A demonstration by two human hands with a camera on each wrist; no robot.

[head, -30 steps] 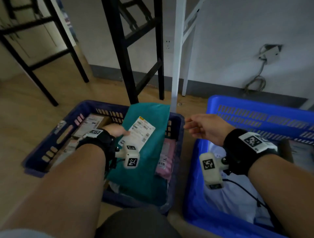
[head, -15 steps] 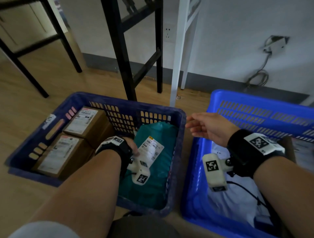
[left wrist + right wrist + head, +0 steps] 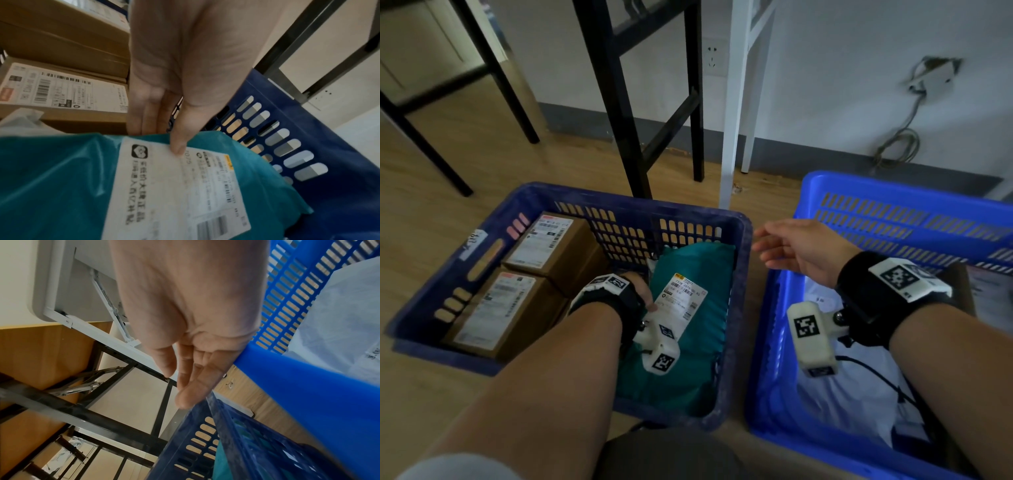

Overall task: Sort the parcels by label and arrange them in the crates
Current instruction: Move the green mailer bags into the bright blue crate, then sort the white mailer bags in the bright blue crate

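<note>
A teal parcel [image 3: 698, 346] with a white label [image 3: 683, 303] lies in the right half of the dark blue crate [image 3: 619, 200]. My left hand [image 3: 642, 291] holds its left edge. In the left wrist view the thumb [image 3: 179, 146] presses on the label [image 3: 174, 194] and the fingers [image 3: 144, 120] reach down behind the teal parcel [image 3: 57, 178]. Two labelled cardboard boxes [image 3: 551, 243] [image 3: 500, 311] fill the crate's left half. My right hand [image 3: 791, 246] hovers empty with relaxed fingers over the left rim of the bright blue crate [image 3: 893, 185], which holds a white bag [image 3: 859, 394].
Black table legs [image 3: 619, 102] and a white leg [image 3: 732, 120] stand just behind the crates on the wooden floor. Another labelled parcel [image 3: 989, 291] shows at the bright crate's right edge. A cable hangs on the wall [image 3: 900, 144].
My left hand has lowered the teal parcel from a tilted position above the rim down into the dark crate, uncovering the two boxes. The right hand has barely moved.
</note>
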